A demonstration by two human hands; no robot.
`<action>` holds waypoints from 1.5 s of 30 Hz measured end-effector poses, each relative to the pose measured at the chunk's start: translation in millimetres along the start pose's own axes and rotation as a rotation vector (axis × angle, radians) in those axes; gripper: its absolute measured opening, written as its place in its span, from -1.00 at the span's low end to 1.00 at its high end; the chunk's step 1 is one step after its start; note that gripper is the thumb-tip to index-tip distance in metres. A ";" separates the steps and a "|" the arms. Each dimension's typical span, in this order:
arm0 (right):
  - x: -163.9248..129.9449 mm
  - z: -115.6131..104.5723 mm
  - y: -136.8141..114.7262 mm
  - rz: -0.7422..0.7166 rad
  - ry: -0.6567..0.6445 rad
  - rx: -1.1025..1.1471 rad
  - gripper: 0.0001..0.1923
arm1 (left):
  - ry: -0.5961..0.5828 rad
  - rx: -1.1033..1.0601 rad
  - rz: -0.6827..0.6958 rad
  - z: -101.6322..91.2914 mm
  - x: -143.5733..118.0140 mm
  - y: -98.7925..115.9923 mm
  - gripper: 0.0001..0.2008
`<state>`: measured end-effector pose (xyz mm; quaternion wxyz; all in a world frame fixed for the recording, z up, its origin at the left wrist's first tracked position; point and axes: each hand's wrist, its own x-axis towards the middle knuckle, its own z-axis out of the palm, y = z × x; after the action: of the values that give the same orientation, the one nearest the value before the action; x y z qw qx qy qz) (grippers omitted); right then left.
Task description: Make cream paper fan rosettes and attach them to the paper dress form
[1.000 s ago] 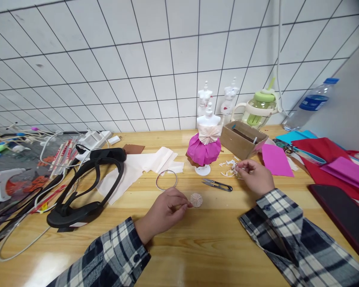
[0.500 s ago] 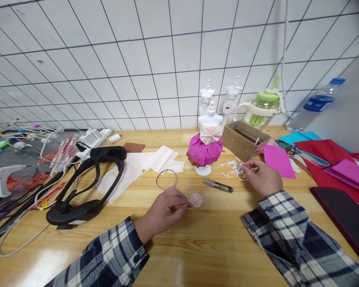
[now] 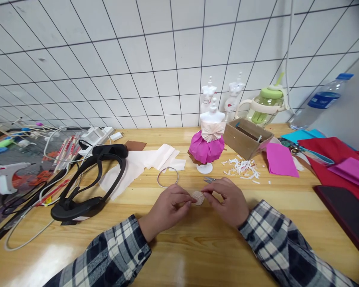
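Both of our hands meet at the small pale pleated paper rosette (image 3: pixel 198 197), which lies flat on the wooden table (image 3: pixel 179 247) between them, near the centre. Our left hand (image 3: pixel 167 209) pinches its left edge with thumb and forefinger nearly closed; our right hand (image 3: pixel 227 201) pinches its right edge likewise. Being round, the rosette shows no long axis, and neither hand is nearer. Just beyond lie a thin wire ring (image 3: pixel 167 177), half-hidden metal snips (image 3: pixel 209 179), white paper shavings (image 3: pixel 242 167) and a mannequin in a crisp magenta paper skirt (image 3: pixel 208 145).
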<state>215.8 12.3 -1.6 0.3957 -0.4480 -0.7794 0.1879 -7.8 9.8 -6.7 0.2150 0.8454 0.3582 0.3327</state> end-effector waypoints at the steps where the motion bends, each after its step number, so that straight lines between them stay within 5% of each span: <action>1: -1.0 3.9 -3.7 0.027 -0.017 0.020 -0.88 | 0.007 -0.001 0.001 -0.2 0.0 0.3 -0.79; 8: -2.3 12.9 -10.8 0.222 -0.167 0.144 -0.93 | -0.002 -0.003 0.065 -0.4 1.8 3.6 -0.83; 20: -4.3 13.2 -12.0 0.166 -0.154 0.228 -0.93 | -0.073 0.008 0.068 1.0 1.7 1.3 -0.84; 25: -2.3 6.2 6.5 0.380 -0.131 0.424 -0.72 | -0.038 0.045 -0.052 -2.4 1.0 -1.6 -0.79; 31: -2.3 13.6 8.1 0.090 -0.222 0.037 -0.26 | 0.034 0.004 -0.202 -5.9 4.5 0.9 -0.79; 35: 1.5 22.5 4.3 0.107 -0.256 -0.120 -0.21 | 0.032 -0.020 -0.244 -3.0 6.0 1.6 -0.78; 45: 0.5 16.4 11.2 0.191 -0.165 0.118 -0.16 | 0.063 0.022 -0.265 -1.4 3.7 0.0 -0.80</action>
<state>208.9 19.7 -18.7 0.3361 -0.4792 -0.7507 0.3064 -6.8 12.8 -4.3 0.2365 0.7820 0.4772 0.3239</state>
